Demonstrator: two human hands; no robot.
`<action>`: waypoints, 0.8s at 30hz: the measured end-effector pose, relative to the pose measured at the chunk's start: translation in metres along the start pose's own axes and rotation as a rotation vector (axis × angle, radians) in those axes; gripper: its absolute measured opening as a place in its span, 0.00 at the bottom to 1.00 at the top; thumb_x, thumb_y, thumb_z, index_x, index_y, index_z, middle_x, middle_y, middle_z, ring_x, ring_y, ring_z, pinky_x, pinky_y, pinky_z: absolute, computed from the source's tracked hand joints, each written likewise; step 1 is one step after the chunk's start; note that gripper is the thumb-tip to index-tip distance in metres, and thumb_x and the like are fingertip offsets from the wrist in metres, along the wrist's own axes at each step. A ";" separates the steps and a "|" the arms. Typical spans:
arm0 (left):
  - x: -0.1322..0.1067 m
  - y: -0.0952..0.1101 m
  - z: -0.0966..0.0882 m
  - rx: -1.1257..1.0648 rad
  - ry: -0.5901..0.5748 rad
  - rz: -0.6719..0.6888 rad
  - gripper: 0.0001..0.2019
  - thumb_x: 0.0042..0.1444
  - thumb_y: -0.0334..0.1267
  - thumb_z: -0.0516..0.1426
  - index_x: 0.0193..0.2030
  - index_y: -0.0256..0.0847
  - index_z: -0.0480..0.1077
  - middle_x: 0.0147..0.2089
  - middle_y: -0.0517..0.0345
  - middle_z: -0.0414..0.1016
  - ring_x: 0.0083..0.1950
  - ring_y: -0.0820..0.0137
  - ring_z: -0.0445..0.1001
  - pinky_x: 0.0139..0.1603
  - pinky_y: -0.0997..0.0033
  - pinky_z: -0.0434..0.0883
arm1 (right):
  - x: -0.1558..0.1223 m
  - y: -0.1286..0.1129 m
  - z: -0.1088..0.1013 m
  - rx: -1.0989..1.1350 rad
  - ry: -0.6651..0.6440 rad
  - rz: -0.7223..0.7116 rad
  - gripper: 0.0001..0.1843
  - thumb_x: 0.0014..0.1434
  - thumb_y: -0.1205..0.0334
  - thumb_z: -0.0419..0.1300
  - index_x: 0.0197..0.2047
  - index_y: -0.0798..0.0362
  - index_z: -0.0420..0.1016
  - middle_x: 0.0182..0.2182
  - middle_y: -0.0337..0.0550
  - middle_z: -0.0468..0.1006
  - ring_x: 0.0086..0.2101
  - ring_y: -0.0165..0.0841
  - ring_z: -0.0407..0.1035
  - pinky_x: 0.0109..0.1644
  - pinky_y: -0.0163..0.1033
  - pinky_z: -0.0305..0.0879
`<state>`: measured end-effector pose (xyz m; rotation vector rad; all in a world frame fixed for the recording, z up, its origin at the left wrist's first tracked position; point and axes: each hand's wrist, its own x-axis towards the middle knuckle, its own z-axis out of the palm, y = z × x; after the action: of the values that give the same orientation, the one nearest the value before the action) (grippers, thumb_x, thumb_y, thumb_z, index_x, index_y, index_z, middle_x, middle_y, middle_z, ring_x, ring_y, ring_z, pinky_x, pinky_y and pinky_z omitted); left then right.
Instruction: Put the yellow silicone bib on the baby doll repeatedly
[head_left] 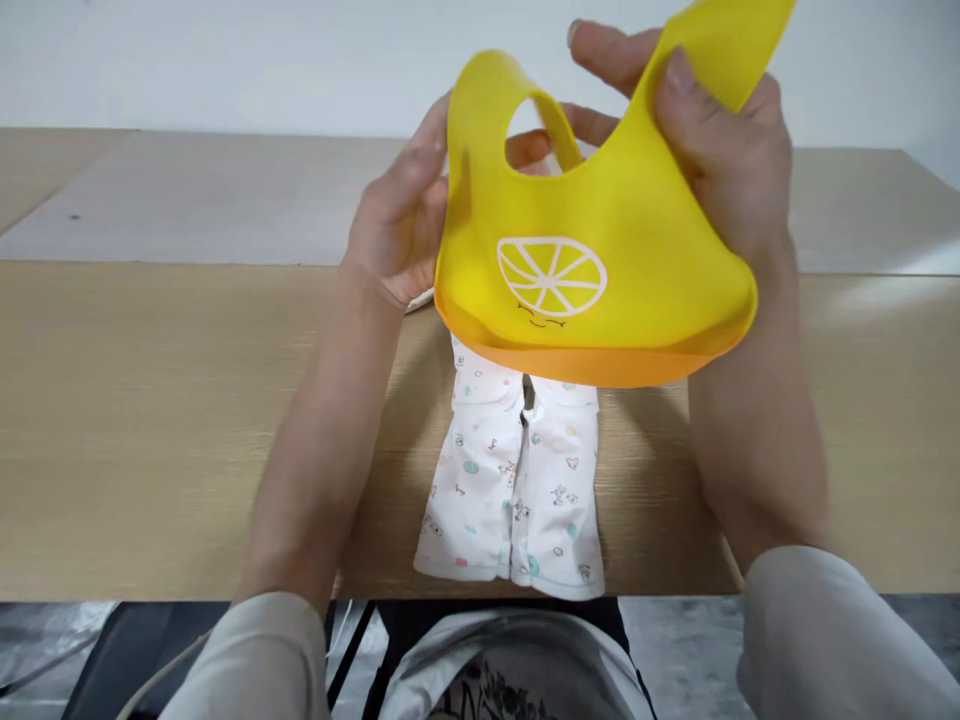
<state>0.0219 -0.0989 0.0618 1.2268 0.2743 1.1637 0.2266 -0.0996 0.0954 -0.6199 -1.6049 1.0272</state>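
A yellow baby bib (645, 250) with a white citrus-slice print and an orange lower pocket is held up in front of me. My right hand (735, 160) grips its right strap, thumb in front and index finger stretched out to the left. My left hand (405, 210) is at the bib's left edge, its fingers partly hidden behind the strap, some showing through the neck opening. Below the bib, white baby trousers (517, 490) with small coloured prints lie flat on the table; their upper part is hidden by the bib.
The wooden table (150, 420) reaches back to a pale panel (225, 190) and a white wall (262, 60). The table's front edge runs just below the trouser legs. A dark chair (150, 660) and a cable (165, 665) are at the lower left.
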 end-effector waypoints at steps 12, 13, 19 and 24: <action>0.025 -0.027 -0.059 0.461 0.600 0.115 0.11 0.46 0.26 0.63 0.28 0.44 0.66 0.37 0.60 0.76 0.53 0.57 0.75 0.61 0.47 0.66 | 0.045 0.096 -0.055 -0.529 0.072 -0.023 0.21 0.62 0.60 0.58 0.57 0.58 0.72 0.71 0.46 0.44 0.64 0.36 0.59 0.70 0.41 0.59; 0.027 -0.032 -0.064 0.456 0.632 0.080 0.11 0.46 0.26 0.62 0.28 0.44 0.65 0.36 0.61 0.76 0.54 0.57 0.74 0.62 0.47 0.65 | 0.047 0.107 -0.056 -0.585 0.085 0.015 0.19 0.62 0.61 0.57 0.55 0.56 0.74 0.70 0.44 0.50 0.66 0.36 0.56 0.72 0.42 0.55; 0.030 -0.068 -0.091 0.419 0.721 -0.168 0.11 0.41 0.28 0.63 0.28 0.46 0.66 0.28 0.62 0.75 0.51 0.58 0.73 0.55 0.52 0.70 | 0.050 0.168 -0.056 -0.367 0.042 0.200 0.17 0.60 0.50 0.60 0.46 0.53 0.74 0.44 0.41 0.77 0.49 0.34 0.71 0.63 0.44 0.65; 0.031 -0.076 -0.097 0.327 0.719 -0.205 0.09 0.38 0.28 0.59 0.26 0.42 0.65 0.27 0.60 0.72 0.36 0.62 0.77 0.45 0.55 0.75 | 0.042 0.181 -0.044 -0.289 0.126 0.396 0.10 0.60 0.59 0.58 0.31 0.57 0.68 0.28 0.39 0.73 0.34 0.30 0.71 0.52 0.45 0.72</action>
<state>0.0079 -0.0092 -0.0268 0.9801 1.1383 1.3775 0.2360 0.0374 -0.0380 -1.2123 -1.5641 1.0196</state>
